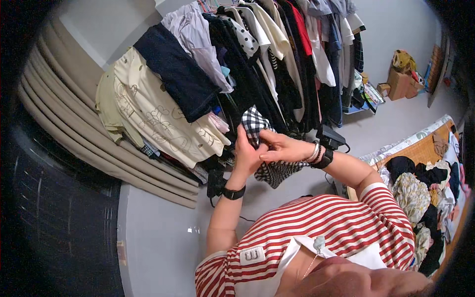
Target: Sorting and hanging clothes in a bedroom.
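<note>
A black-and-white checked cloth (276, 172) is bunched between my two hands, in front of my body. Its upper end, in a larger check, sticks out above my fingers; the lower part, finely checked, hangs below them. My left hand (246, 154) is closed around the left side of the cloth. From the right, my right hand (287, 146) holds the cloth too, its fingers touching my left hand. Part of the cloth is hidden by the fingers. Just behind it hang dark garments (256, 89) on the clothes rack.
Many clothes hang along the rack, among them a printed cream garment (163, 122) and dark trousers (178, 74). A beige curtain (92, 122) hangs at left. A pile of clothes (412, 189) lies on a woven mat (408, 148) at right. Cardboard boxes (399, 83) stand against the far wall.
</note>
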`<state>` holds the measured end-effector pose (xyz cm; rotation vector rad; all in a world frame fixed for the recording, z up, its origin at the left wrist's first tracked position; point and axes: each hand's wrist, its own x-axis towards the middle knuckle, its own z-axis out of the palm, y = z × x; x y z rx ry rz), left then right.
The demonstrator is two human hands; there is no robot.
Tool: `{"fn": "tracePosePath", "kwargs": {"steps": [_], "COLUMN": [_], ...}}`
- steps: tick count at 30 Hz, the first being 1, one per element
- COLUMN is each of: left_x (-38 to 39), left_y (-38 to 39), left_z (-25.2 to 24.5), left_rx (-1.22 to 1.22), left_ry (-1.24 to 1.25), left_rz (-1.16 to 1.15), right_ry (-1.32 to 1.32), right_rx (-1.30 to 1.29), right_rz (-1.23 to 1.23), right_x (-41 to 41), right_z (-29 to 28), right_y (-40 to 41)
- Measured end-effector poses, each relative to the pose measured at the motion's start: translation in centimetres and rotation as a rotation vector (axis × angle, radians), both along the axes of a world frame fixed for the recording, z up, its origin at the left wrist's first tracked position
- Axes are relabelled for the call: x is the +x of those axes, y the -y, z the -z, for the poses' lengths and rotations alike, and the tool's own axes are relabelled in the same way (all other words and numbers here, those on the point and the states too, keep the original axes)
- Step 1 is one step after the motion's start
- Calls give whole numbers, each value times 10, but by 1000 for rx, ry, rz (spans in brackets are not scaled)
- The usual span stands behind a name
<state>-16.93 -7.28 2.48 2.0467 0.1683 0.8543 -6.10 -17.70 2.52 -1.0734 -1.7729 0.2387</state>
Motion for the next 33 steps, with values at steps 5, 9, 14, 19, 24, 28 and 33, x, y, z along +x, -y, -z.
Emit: {"fn": "tracePosePath", "kwargs": {"steps": [5,9,14,19,24,28,33], "left_x": [14,11,5,-6,-17,-39,-51], "left_y": [-15,-35,-65,-81,-86,-113,-114], "left_z": [-23,-57,-94,-113,-124,-138,-150], "left_rx": [157,381,337,359,510,743,839], "left_ry": [97,111,147,100,10,-120,-380], "left_rz": [-127,-325,-396,-488,-548,-655,-724], "right_ry": [-254,69,491,588,838,574,63], "right_rx": [-334,-332,-385,-365,-182,272,200], "right_rz": [1,265,509,706,844,770,453], "right_x": [0,20,44,53,69,110,102], "right_z": [-11,12,28,33,27,-26,-95], "right_y": [17,16,27,29,11,2,3]}}
